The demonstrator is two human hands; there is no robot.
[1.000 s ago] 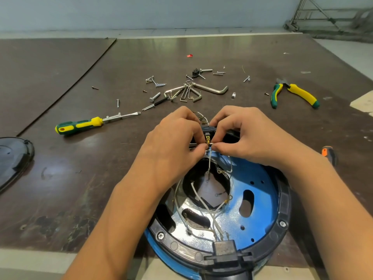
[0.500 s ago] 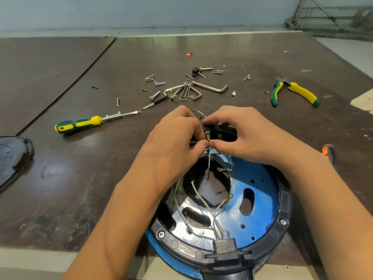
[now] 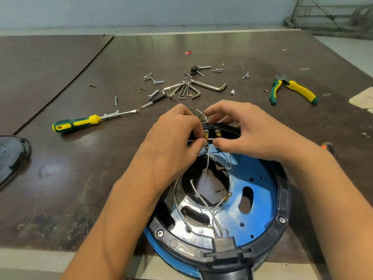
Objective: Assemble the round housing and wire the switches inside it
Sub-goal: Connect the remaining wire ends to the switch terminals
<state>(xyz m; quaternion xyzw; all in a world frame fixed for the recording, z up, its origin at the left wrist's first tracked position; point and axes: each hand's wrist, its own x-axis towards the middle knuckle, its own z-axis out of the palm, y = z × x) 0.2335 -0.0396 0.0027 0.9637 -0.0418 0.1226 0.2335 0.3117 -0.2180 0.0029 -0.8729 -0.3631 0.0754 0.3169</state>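
The round blue housing point(image 3: 260, 190) with a black rim lies open-side up at the table's near edge. Several white wires point(image 3: 203, 201) with ring terminals run loose inside it. At the far rim sit the switches point(image 3: 218, 135) with brass terminals. My left hand point(image 3: 173, 136) pinches a white wire end right at the left brass terminal. My right hand point(image 3: 248, 130) pinches the same wire from the right with thumb and forefinger, other fingers arched over the rim. The fingertips nearly meet.
A green-yellow screwdriver point(image 3: 80, 122) lies to the left, hex keys point(image 3: 193, 88) and loose screws point(image 3: 153, 78) beyond the hands, pliers point(image 3: 294, 90) at the right. A black cover point(image 3: 10, 156) sits at the left edge. An orange tool tip point(image 3: 327, 147) shows behind my right wrist.
My right hand's fingers have lifted and spread, uncovering the switch terminals. Both thumbs stay at the wire by the left terminal. The housing has not moved.
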